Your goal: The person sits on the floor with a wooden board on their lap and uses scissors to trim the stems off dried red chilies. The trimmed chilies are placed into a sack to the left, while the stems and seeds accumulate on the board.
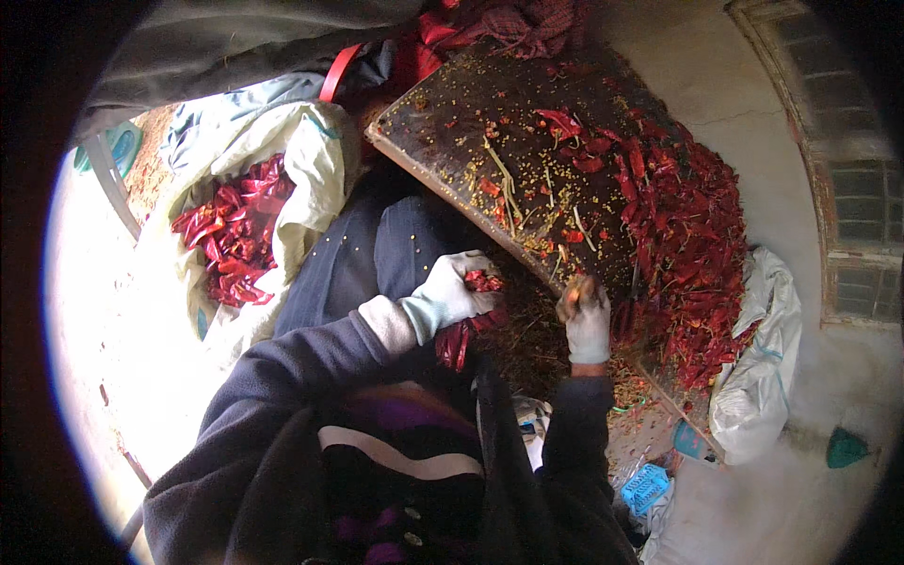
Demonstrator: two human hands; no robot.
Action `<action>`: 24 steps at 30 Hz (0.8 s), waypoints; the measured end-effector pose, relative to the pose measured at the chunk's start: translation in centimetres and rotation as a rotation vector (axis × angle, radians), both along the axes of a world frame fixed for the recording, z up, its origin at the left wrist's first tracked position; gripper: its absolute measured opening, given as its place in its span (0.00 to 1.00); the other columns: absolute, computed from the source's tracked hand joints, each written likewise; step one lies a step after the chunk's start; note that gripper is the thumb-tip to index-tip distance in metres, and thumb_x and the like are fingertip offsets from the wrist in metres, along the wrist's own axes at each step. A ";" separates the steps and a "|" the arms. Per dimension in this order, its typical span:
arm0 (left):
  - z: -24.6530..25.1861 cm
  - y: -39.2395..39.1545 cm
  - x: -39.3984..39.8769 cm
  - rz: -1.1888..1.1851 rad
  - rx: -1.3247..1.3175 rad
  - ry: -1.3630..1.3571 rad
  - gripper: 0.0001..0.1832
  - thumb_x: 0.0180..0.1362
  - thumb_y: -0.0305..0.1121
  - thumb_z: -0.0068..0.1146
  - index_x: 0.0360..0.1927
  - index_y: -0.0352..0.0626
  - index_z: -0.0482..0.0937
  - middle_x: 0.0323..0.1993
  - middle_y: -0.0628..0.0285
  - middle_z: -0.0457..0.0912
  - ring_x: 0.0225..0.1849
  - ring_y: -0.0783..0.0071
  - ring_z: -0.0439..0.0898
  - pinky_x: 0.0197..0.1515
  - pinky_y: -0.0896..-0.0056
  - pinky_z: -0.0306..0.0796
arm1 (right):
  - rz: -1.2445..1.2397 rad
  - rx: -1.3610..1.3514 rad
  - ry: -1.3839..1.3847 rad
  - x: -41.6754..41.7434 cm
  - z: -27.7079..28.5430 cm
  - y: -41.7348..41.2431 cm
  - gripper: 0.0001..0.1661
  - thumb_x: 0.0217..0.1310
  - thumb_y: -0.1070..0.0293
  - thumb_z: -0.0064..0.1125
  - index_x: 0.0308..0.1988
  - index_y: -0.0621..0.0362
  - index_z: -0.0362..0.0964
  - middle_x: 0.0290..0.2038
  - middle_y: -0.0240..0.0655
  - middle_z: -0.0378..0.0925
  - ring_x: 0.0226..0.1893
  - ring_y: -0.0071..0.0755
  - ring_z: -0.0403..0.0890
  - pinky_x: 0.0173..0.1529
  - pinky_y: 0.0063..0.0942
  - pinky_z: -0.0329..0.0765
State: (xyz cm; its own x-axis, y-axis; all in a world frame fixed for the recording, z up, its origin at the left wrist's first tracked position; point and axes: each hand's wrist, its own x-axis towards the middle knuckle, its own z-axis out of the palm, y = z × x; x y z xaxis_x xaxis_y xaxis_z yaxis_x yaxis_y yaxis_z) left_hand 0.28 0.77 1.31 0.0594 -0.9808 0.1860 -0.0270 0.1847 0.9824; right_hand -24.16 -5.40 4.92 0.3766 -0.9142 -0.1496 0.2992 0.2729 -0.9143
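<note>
Dried red chilli peppers are gathered in my left hand (462, 286), gloved in white, above my lap; some hang below the fingers. My right hand (585, 311), in a white glove with soiled fingertips, is curled at the near edge of a dark tabletop (459, 127). Whether it holds anything cannot be made out. Yellow seeds, pale stems and pepper scraps are scattered over the tabletop. A large heap of dried red chilli peppers (685, 247) covers its right side. To my left, an open white woven sack (311, 169) contains more red chilli peppers (236, 233).
A crumpled white sack (763, 381) lies beyond the heap, near the wall and a barred window (865, 205). At lower right are a blue plastic basket (645, 489) and a teal container (691, 441). Red checked cloth (544, 28) lies at the tabletop's far end.
</note>
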 end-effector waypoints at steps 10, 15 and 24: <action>-1.3 -0.4 -0.5 -0.006 0.042 -0.088 0.17 0.37 0.35 0.71 0.29 0.39 0.79 0.31 0.56 0.81 0.37 0.64 0.80 0.49 0.69 0.73 | -0.580 -0.188 1.154 3.4 -0.4 -17.3 0.20 0.58 0.57 0.61 0.41 0.64 0.75 0.23 0.27 0.73 0.15 0.18 0.67 0.21 0.20 0.68; -1.2 -0.6 -0.5 0.038 0.050 -0.120 0.14 0.39 0.31 0.70 0.30 0.38 0.78 0.30 0.57 0.79 0.36 0.65 0.79 0.43 0.71 0.72 | -0.384 0.012 1.669 8.5 1.3 -22.0 0.31 0.59 0.55 0.57 0.60 0.53 0.64 0.59 0.45 0.67 0.56 0.49 0.73 0.55 0.43 0.75; -1.0 -0.4 -0.3 0.024 0.028 -0.157 0.18 0.38 0.35 0.71 0.33 0.39 0.79 0.33 0.55 0.81 0.40 0.62 0.80 0.50 0.67 0.72 | -0.586 -0.243 1.194 5.6 -2.2 -23.6 0.14 0.51 0.66 0.63 0.41 0.54 0.77 0.39 0.43 0.81 0.40 0.46 0.81 0.43 0.41 0.76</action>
